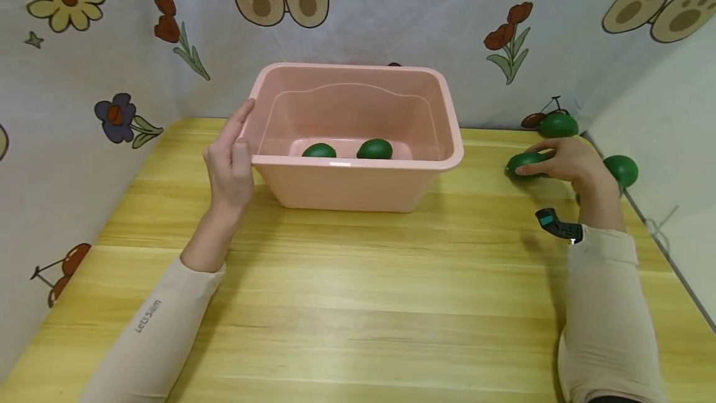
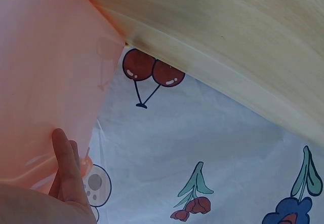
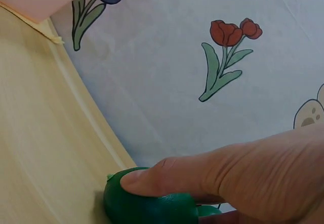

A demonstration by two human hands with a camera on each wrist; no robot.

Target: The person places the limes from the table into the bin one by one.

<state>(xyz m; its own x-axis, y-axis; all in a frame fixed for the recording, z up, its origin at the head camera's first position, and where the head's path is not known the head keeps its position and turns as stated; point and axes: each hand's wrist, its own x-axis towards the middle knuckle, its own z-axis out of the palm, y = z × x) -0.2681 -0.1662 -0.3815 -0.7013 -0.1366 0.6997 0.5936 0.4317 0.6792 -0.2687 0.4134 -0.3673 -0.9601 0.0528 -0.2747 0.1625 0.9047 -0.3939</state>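
Observation:
A pink plastic bin (image 1: 341, 186) stands toward the back of the table, and my left hand (image 1: 230, 170) holds its left rim, thumb on the near side. In the left wrist view, the fingers (image 2: 65, 158) lie along the bin's pink wall. Inside the bin are two green limes, one on the left (image 1: 319, 150) and one near the middle (image 1: 375, 149). To the right, my right hand (image 1: 578, 163) grips another smooth lime (image 1: 521, 166) close over the table, its thumb (image 3: 152, 179) across the top. A small nub shows at that lime's end.
Beyond the right hand lies a lime (image 1: 559, 125) by the back edge; another lime (image 1: 622, 170) sits right of the wrist, at the table's right edge. A patterned cloth (image 1: 358, 42) hangs behind the wooden table (image 1: 363, 303). A pale wall (image 1: 671, 160) borders the right.

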